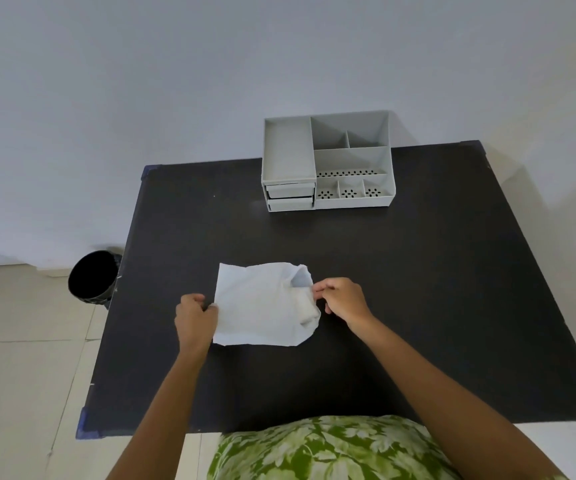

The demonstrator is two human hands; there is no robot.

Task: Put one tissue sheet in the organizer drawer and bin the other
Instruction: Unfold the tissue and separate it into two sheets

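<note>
A white tissue (258,303) lies on the black table (418,289) in front of me, its right edge lifted and curled. My left hand (194,315) pinches the tissue's left edge. My right hand (342,299) pinches the raised right edge between thumb and fingers. I cannot tell whether this is one sheet or two layered ones. A grey organizer (328,161) stands at the table's far side, with two small drawers (290,197) at its lower left, both pushed in. A black bin (94,277) stands on the floor left of the table.
The organizer has several open compartments on top, some with perforated floors. A pale wall rises behind the table. Light floor tiles (19,375) lie to the left. Blue tape marks the table corners (85,427).
</note>
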